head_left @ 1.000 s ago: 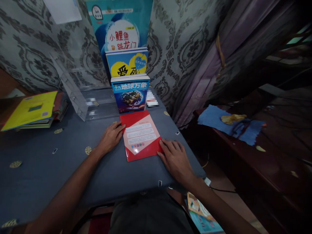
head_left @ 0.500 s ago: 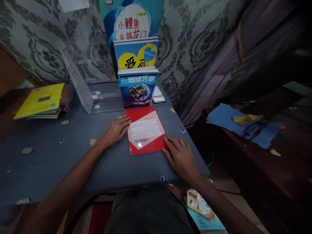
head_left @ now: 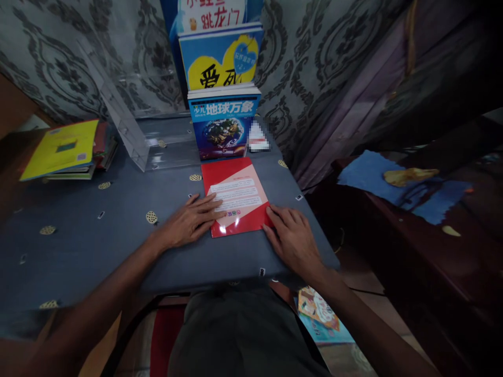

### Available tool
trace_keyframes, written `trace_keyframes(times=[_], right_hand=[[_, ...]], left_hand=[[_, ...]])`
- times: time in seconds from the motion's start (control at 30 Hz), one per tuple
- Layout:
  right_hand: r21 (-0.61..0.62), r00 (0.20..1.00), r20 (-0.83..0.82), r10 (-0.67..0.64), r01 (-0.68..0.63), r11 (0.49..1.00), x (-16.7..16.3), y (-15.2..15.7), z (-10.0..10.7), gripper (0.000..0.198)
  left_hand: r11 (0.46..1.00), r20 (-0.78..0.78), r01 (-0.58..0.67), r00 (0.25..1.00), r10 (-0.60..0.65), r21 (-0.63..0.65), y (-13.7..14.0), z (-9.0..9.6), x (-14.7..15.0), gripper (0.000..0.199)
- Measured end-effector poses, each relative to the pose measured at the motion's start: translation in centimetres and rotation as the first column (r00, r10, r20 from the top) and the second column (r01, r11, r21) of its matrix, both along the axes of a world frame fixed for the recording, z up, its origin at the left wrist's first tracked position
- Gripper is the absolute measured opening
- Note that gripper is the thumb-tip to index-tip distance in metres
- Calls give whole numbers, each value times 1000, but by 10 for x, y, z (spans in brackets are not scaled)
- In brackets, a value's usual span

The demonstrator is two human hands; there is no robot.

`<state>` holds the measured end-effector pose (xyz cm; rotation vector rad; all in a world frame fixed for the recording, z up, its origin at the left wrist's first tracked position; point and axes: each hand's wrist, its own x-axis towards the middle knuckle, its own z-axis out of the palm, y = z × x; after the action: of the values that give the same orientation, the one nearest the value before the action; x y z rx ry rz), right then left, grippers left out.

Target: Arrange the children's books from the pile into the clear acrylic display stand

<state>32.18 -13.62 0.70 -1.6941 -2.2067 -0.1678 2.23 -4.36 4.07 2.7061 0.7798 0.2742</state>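
- The red book (head_left: 239, 198) lies closed on the grey-blue tablecloth (head_left: 118, 251), near its front edge.
- At the book's eight o'clock, the left hand (head_left: 194, 220) rests with fingers somewhat spread, their tips over the cover.
- At four o'clock, the right hand (head_left: 293, 235) touches the corner with thumb and finger; whether it pinches, I cannot tell.
- At twelve, just beyond, stands a blue globe book (head_left: 222, 128).
- Between nine and ten sits a book stack (head_left: 58, 149), yellow on top.
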Motion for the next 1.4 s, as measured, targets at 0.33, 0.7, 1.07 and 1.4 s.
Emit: trace_keyframes(times=[0.33,0.7,1.07,1.4], right_hand=[[-18,1000,-4,-18,18,1000,-1,0,-1,47],[60,999,30,12,-13,998,1,1,-2,44],[36,1000,27,3,-4,999,0,1,0,44],[26,998,-60,18,-16,1000,4,4,5,40]], left_hand=[[993,36,104,994,-102,-56,-28,6,-2,41],[990,-32,-140,989,141,34,49,-4,35,47],[995,-31,97,995,-98,-19,31,1,55,45],[966,57,241,970,-237,-97,-2,-3,51,40]])
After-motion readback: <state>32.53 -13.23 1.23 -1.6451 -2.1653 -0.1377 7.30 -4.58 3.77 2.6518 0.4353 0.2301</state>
